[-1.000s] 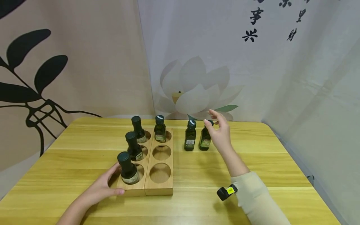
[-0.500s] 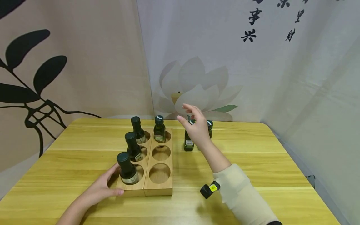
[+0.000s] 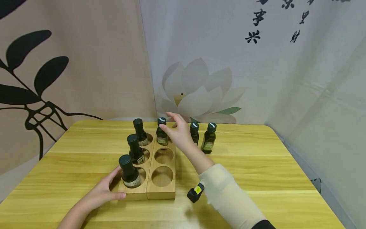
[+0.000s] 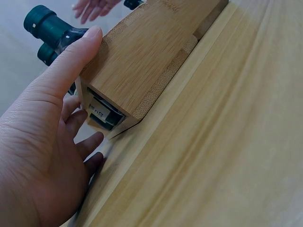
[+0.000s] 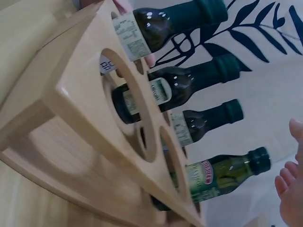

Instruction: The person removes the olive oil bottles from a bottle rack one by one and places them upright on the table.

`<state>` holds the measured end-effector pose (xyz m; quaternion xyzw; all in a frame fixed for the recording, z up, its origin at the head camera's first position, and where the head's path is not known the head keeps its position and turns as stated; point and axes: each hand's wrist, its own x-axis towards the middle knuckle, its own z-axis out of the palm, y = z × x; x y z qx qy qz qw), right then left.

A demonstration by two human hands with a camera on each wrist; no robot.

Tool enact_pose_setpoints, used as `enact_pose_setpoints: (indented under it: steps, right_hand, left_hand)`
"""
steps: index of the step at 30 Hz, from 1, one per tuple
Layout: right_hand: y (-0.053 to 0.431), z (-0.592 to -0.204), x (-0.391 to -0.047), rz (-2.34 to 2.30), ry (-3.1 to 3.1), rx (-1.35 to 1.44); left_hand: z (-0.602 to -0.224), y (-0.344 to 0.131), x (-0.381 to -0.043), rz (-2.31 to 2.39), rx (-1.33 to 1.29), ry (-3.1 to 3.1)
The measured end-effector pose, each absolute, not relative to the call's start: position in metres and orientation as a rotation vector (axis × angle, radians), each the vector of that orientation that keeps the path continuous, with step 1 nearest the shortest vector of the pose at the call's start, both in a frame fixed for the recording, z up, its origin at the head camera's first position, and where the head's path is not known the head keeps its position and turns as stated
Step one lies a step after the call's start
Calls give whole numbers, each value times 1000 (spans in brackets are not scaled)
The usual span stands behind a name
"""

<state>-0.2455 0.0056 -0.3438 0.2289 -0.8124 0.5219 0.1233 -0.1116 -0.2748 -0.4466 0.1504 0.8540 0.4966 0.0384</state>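
A two-row wooden bottle rack (image 3: 161, 194) stands on the table, left of centre. My left hand (image 3: 104, 190) holds its near left corner, thumb against the front face and fingers along the side. In the left wrist view, the thumb (image 4: 83, 49) lies on the rack's edge. Three dark, green-capped bottles (image 3: 131, 175) stand tilted in the left row. A lighter green bottle (image 3: 162, 135) occupies the back hole of the right row. My right hand (image 3: 179, 132) hovers beside that bottle's cap, thumb and fingers apart; in the right wrist view a gap separates hand (image 5: 289, 184) and cap (image 5: 260, 161).
Right of the rack, two more green bottles stand upright on the table (image 3: 257, 171): one (image 3: 195, 133) partly behind my right forearm, the other (image 3: 209, 140) in full view. A printed fabric backdrop (image 3: 114, 63) rises behind the table. The right sleeve carries a small black camera (image 3: 195, 193).
My right hand has moved left, from the far right bottle past its neighbour to the bottle in the rack. The left hand, rack and bottles have stayed in place.
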Motion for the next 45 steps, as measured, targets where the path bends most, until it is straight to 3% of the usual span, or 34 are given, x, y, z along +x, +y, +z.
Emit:
enact_pose_setpoints:
  steps: [27, 38, 45]
  right_hand:
    - [-17, -364, -269, 1563, -2454, 484]
    - [-10, -355, -270, 1501, -2368, 533]
    - [-5, -330, -264, 1509, -2264, 619]
  left_hand:
    - [-446, -273, -113, 1522, 436, 2590]
    - [-444, -274, -113, 1490, 453, 2621]
    - [-446, -275, -112, 1468, 448, 2643]
